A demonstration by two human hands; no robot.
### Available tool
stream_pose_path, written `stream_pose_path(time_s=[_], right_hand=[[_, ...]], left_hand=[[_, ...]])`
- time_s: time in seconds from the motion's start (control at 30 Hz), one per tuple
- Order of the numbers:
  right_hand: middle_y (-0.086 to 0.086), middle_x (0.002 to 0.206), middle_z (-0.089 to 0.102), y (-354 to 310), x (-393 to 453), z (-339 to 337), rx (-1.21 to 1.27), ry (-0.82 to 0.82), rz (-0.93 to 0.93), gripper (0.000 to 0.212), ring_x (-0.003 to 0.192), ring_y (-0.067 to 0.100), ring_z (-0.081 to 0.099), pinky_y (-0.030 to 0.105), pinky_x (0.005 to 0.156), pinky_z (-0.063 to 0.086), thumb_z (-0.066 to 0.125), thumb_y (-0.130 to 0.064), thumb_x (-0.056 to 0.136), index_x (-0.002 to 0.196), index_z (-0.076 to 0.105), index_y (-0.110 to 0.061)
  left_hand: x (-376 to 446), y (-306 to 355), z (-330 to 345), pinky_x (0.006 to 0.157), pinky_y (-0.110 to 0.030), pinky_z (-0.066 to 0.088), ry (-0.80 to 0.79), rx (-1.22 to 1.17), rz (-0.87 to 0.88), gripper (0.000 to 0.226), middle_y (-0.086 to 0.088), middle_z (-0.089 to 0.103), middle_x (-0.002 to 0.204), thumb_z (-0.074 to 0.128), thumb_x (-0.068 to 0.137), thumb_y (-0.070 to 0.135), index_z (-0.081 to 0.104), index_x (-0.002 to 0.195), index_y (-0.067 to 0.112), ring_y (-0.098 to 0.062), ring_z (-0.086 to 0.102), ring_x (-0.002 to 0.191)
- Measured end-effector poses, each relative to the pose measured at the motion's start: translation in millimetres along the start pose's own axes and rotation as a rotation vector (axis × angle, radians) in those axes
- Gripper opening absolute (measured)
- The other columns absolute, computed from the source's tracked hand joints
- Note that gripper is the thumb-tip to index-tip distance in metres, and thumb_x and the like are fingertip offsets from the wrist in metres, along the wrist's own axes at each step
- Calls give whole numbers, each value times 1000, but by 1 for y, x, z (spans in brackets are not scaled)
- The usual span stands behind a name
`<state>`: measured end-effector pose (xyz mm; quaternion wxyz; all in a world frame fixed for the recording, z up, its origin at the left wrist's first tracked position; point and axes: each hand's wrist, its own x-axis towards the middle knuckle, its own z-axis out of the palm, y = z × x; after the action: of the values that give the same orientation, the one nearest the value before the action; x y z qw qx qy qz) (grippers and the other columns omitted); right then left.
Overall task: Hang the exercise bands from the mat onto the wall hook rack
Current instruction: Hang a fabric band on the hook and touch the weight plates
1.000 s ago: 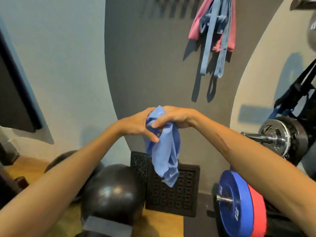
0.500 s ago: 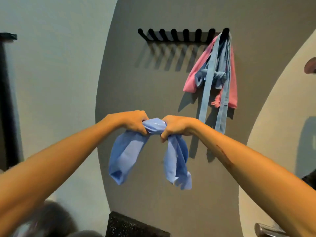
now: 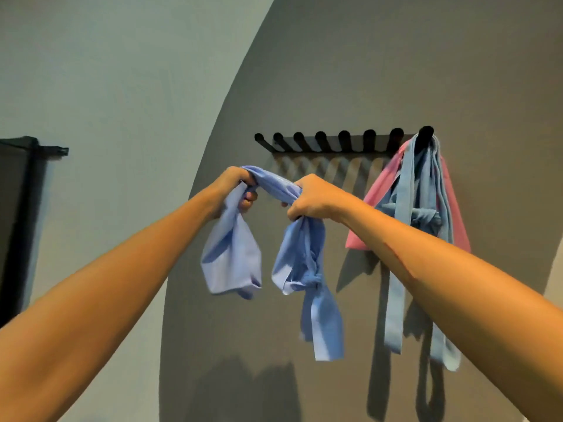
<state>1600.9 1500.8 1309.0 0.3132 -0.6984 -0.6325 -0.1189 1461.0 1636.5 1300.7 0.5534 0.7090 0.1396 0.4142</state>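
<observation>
A home gym or exercise room: a black wall hook rack [image 3: 338,144] on a two-tone painted wall [image 3: 335,71] carries pink and blue exercise bands [image 3: 408,190].

We see seven bare pegs on the hook rack [image 3: 332,144], open to approach from below and left. The rightmost peg is crowded by the pink band [image 3: 457,233] and pale blue bands [image 3: 396,300] hanging below it.

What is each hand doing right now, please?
Left hand: closed, gripping one end of the blue band.
Right hand: closed, gripping the same blue band further along.
</observation>
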Motion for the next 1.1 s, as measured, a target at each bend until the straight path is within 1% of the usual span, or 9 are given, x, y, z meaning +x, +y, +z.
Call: stream_pose_path(time_s=[0.13,0.27,0.4,0.57,0.7,0.83,0.9,0.97,1.1], right_hand=[[3,62,35,25,49,-1,181,103,35,27,60,18,33,28,55,27,66,-7,69,65,41,-15],[8,67,44,35,103,24,229,122,-54,22,63,19,41,31,58,35,67,-15,60,77,54,-11],[11,71,49,41,158,38,266,279,-86,20,63,20,45,36,59,41,67,-10,66,80,56,0],[3,66,56,43,214,33,310,404,-89,7,63,19,54,34,62,48,67,-4,74,79,62,-3],[15,87,62,44,245,50,174,508,-109,25,73,25,55,32,57,44,62,-12,83,102,60,4],[17,99,56,46,269,66,101,580,-111,16,74,27,52,31,62,39,50,-16,93,102,50,-3],[17,96,55,55,275,67,121,606,-82,14,72,26,51,30,60,38,48,-15,94,100,51,-3],[18,95,58,70,281,66,139,582,-39,19,78,29,55,31,64,39,51,-16,92,102,56,0],[12,81,61,94,288,59,263,491,80,13,73,26,58,30,63,41,59,-20,88,91,60,-7]], left_hand=[[61,12,-23,27,-12,23,0,158,-4,43,6,30,28,33,100,19,35,58,17,-2,26,21],[119,29,-32,41,-17,30,294,327,317,36,-6,40,45,42,93,1,40,58,11,-11,37,34],[172,50,-40,44,-19,36,381,400,480,15,-9,54,51,52,76,8,62,67,1,-13,45,38],[237,69,-57,43,-21,35,400,367,481,18,-7,53,47,55,76,9,56,58,5,-19,42,41],[276,76,-60,42,-23,35,385,373,473,25,-10,51,47,53,78,9,50,54,5,-22,41,41],[296,82,-52,47,-27,37,413,590,334,32,-7,45,28,49,87,8,47,55,6,-22,45,45],[307,73,-53,43,-26,36,349,590,253,34,-8,46,32,44,91,13,45,57,7,-19,46,37],[318,58,-56,35,-14,28,128,514,167,37,0,36,29,32,95,15,34,58,13,-11,32,23],[332,13,-68,37,-10,29,-131,214,34,32,-1,38,40,35,89,24,37,60,11,-11,32,28]])
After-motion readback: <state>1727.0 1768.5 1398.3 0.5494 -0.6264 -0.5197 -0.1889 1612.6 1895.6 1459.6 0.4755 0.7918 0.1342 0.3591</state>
